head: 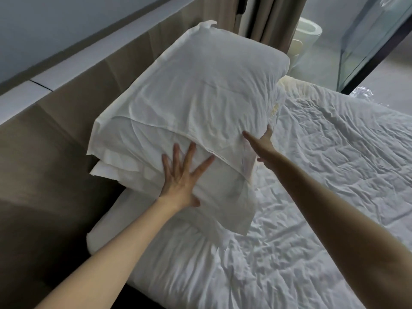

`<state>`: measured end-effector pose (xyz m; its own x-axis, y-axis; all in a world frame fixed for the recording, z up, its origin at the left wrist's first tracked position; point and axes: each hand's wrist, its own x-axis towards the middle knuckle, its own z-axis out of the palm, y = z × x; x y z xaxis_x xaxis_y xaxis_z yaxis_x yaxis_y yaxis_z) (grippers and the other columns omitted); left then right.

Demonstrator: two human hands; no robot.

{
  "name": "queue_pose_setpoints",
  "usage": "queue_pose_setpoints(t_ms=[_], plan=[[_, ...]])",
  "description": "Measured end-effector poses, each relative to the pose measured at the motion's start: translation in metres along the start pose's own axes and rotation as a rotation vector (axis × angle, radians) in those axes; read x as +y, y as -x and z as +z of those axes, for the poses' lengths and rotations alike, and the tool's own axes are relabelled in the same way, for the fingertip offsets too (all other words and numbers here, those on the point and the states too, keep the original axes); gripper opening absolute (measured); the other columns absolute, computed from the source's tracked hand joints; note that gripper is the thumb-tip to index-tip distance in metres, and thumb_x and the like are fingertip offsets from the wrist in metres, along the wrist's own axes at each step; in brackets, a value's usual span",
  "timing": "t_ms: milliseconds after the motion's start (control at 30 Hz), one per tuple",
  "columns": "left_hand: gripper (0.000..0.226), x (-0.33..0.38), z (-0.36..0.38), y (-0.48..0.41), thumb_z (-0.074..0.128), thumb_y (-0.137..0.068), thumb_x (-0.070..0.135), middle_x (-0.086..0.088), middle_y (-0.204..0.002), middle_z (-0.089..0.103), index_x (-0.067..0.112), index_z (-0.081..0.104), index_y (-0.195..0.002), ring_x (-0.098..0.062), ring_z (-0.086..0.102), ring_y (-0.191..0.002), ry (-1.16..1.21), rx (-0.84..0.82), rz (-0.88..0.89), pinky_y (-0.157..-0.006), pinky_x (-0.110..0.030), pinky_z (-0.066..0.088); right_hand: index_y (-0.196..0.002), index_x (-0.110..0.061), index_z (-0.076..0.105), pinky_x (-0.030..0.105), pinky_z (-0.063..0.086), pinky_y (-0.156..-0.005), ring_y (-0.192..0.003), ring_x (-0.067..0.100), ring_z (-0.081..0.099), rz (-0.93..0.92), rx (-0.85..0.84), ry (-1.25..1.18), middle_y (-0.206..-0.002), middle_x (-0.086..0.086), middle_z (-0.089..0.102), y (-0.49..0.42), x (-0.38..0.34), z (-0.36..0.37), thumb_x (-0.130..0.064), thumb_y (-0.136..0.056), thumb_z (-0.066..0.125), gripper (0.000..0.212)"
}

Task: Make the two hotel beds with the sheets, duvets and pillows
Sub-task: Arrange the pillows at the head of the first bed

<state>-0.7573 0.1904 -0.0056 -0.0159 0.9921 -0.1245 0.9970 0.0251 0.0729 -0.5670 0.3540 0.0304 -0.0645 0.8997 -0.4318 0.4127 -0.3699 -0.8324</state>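
Two white pillows are stacked at the head of the bed, against the brown headboard (55,130). The top pillow (200,85) lies on the lower pillow (223,197), whose loose case end hangs toward me. My left hand (180,175) presses flat with spread fingers on the near face of the stack. My right hand (260,143) touches the stack's right side with straight fingers. A wrinkled white duvet (312,197) covers the bed.
A white ledge (66,63) runs above the headboard. Beige curtains (274,18) hang behind the pillows, with a white round object (307,34) beside them. A glass partition (374,41) stands at the far right. A crinkled plastic item (362,93) lies past the bed's far edge.
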Motion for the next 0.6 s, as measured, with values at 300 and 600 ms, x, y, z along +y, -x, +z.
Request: queue_pose_setpoints(t_ms=[300,600], plan=[[0.121,-0.024,0.003,-0.013,0.086,-0.052,0.029,-0.012,-0.159,0.018,0.042,0.016,-0.150,-0.049,0.014,-0.143,-0.029,0.415,0.098,-0.107,-0.073,0.013,-0.136,-0.009,0.045,0.031,0.045,-0.096,-0.109,0.019,0.054,0.022,0.227,-0.156,-0.124,0.003,0.054,-0.039,-0.021,0.032,-0.053,-0.073,0.077,0.083],[0.088,-0.018,-0.095,-0.025,0.052,-0.081,-0.006,-0.006,-0.159,0.022,0.043,0.022,-0.148,-0.034,0.020,-0.146,0.369,0.660,-0.015,-0.112,-0.062,0.024,-0.103,-0.003,0.065,0.026,0.043,-0.076,-0.089,0.022,0.060,-0.537,0.419,-0.085,-0.098,0.007,0.068,0.000,-0.174,0.029,-0.028,-0.090,0.061,0.029]])
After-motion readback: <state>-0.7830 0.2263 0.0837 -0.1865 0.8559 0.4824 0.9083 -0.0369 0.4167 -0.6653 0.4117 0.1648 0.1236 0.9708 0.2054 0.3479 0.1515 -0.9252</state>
